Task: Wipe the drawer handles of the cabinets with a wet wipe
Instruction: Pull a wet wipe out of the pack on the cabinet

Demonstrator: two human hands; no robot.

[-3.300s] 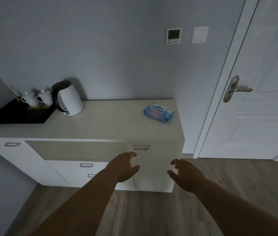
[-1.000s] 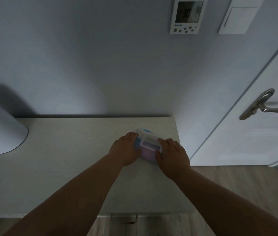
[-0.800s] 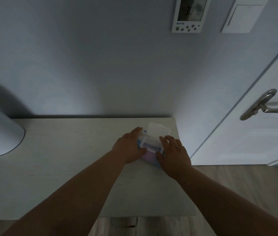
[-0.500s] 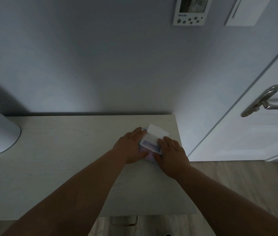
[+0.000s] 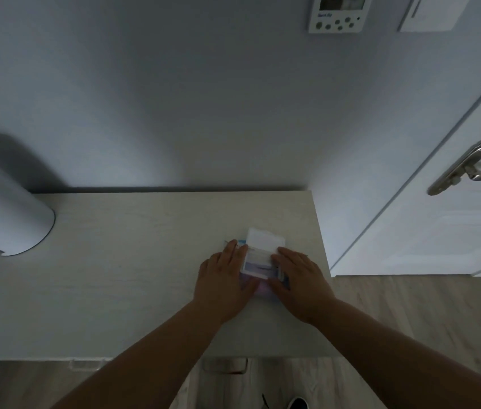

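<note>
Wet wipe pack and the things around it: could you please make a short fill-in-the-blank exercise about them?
1. The lid of the wipe pack is flipped ____.
2. The left hand and the right hand both rest on the wipe ____.
3. The white kettle stands at the ____ edge of the picture.

Missing words: open; pack; left.

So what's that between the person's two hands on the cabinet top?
In the head view, a wet wipe pack lies between the left hand and right hand, both resting on it, its white lid flipped open toward the wall.
</note>
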